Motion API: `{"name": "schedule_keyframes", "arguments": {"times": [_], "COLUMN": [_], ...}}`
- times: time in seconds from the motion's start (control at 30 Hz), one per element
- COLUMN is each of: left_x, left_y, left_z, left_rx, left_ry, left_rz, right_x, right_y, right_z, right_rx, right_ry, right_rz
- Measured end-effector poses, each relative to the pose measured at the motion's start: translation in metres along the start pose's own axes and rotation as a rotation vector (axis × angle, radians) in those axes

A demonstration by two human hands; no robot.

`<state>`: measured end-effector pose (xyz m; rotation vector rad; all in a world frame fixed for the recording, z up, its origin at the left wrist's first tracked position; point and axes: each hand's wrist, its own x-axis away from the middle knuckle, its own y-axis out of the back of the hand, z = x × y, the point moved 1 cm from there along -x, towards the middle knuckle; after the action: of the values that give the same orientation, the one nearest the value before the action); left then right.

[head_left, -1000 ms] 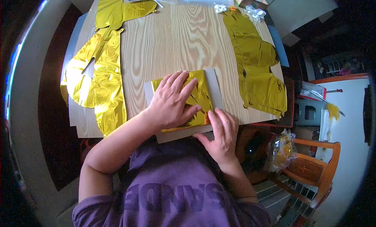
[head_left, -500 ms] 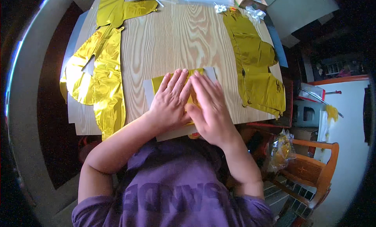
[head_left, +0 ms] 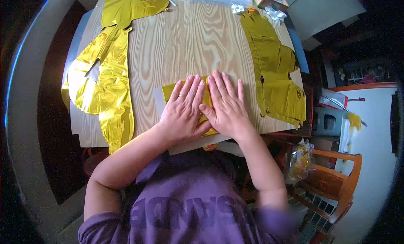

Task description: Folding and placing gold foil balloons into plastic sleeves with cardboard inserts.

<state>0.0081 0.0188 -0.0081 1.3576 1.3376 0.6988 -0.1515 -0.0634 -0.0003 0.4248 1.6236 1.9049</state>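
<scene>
Gold foil sheet under two flat hands, on a white card at the near edge of the wooden table.

The left hand lies palm down with fingers straight and close together, a ring on one of them; the right hand lies beside it in the same way, fingers slightly fanned, thumbs touching. Both press on the folded foil, which shows only at its top and left edges. A long crumpled gold foil balloon lies along the left side of the table, another gold foil piece along the right. A wooden chair stands to the lower right.
</scene>
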Motion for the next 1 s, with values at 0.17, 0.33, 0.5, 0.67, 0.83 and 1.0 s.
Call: {"name": "schedule_keyframes", "arguments": {"times": [0.17,0.33,0.5,0.67,0.83,1.0], "left_x": [-0.003,-0.002,0.005,0.004,0.005,0.001], "left_y": [0.009,0.010,-0.010,-0.001,0.000,-0.002], "left_z": [-0.002,-0.003,0.013,0.007,0.010,0.005], "left_rx": [0.035,0.021,0.006,0.119,0.147,0.062], "left_ry": [0.035,0.061,-0.059,-0.004,-0.006,0.028], "left_rz": [0.084,0.101,-0.002,-0.032,-0.022,-0.001], "right_x": [0.008,0.019,0.014,0.005,0.008,-0.004], "right_y": [0.026,0.063,0.036,0.010,0.006,0.015], "right_z": [-0.021,-0.014,0.035,0.027,0.020,0.015], "right_rx": [0.026,-0.270,-0.459,-0.342,-0.284,-0.537], "right_ry": [-0.047,-0.017,0.132,0.109,0.100,0.005], "right_rz": [0.049,-0.055,-0.048,0.041,0.043,-0.094]}}
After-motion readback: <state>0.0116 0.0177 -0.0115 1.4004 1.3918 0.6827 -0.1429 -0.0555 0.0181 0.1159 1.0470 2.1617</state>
